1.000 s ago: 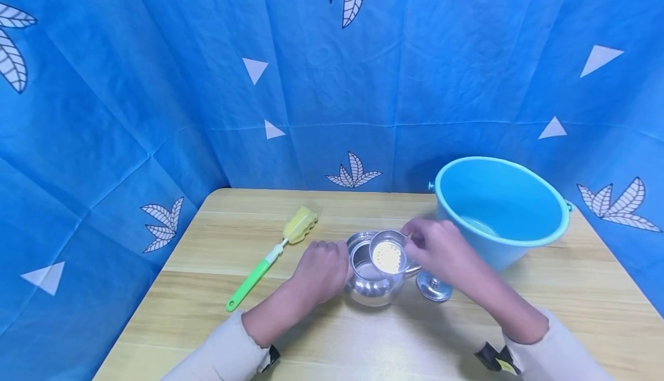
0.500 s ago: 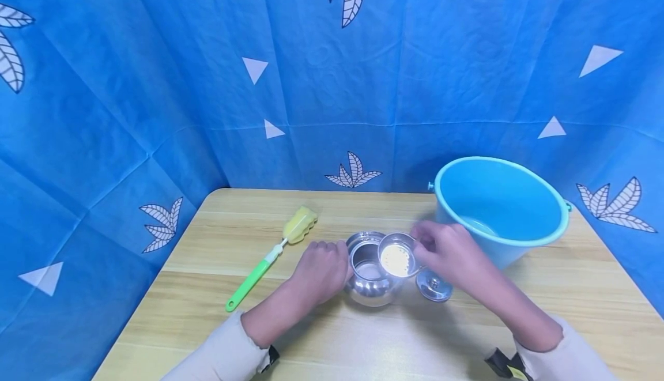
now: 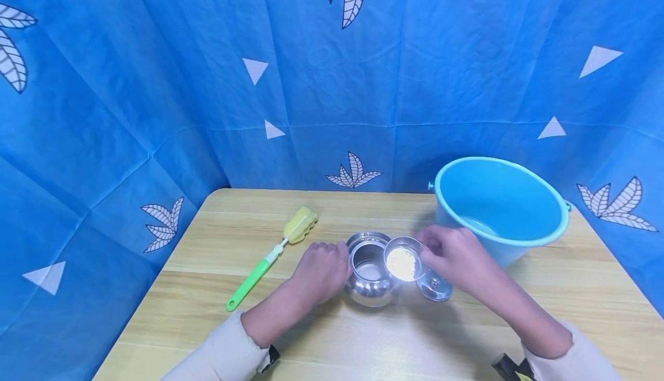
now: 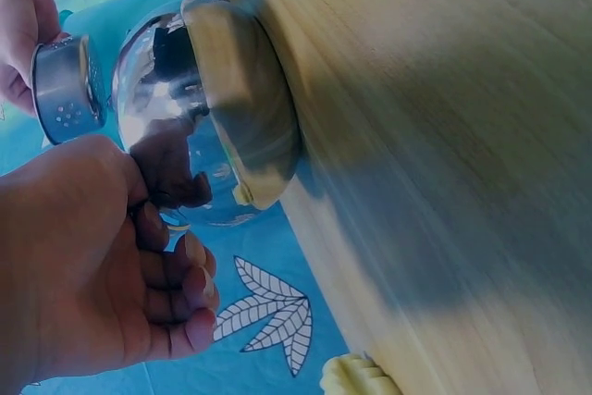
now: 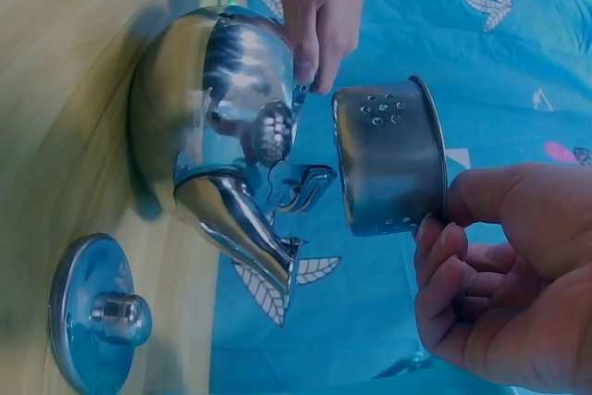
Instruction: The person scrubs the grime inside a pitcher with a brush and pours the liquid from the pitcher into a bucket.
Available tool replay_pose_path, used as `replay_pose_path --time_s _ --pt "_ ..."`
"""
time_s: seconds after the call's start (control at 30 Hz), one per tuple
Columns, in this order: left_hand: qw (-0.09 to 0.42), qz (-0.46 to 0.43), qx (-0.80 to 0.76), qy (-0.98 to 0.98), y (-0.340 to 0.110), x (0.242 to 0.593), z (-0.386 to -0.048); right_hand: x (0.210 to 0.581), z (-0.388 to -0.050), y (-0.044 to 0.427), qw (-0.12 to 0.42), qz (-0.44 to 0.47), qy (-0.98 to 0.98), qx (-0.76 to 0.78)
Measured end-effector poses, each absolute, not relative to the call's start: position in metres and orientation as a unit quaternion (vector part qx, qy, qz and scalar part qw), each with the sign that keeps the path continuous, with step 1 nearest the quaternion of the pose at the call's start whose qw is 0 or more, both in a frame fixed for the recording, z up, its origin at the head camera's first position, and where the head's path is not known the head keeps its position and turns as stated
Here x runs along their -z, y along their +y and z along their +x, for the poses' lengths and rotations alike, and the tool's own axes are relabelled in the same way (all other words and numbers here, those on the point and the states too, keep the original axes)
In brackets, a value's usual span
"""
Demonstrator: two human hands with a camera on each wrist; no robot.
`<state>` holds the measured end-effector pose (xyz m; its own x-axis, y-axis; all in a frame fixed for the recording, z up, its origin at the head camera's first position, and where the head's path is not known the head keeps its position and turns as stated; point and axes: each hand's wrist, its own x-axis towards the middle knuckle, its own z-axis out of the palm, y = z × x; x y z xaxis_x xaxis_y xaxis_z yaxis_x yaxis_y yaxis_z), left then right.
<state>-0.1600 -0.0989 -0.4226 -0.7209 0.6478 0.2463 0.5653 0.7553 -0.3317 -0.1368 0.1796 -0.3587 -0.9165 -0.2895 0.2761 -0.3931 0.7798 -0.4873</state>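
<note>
Two bare hands work over a wooden table [image 3: 342,340]. The left hand [image 3: 323,268] has its fingers curled in a grip at the side of the lidless steel teapot [image 3: 370,291], which stands upright. The right hand [image 3: 461,254] pinches the edge of a perforated strainer basket [image 5: 390,156] between thumb and fingers, holding it above the spout [image 5: 242,233], apart from the pot. The knobbed lid [image 5: 92,321] lies near the blue bucket [image 3: 498,196]; a green-handled sponge brush [image 3: 266,266] lies across from it.

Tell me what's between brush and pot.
The left hand, at the pot, and bare table nearer the brush; the head view shows this.
</note>
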Motion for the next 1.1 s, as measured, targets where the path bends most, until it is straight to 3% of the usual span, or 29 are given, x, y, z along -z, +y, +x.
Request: replay_pose_path --time_s 1.1 --pt "0.167 -0.321 -0.103 -0.926 -0.097 0.423 -0.159 0.366 -0.125 0.207 0.104 0.162 -0.942 -0.274"
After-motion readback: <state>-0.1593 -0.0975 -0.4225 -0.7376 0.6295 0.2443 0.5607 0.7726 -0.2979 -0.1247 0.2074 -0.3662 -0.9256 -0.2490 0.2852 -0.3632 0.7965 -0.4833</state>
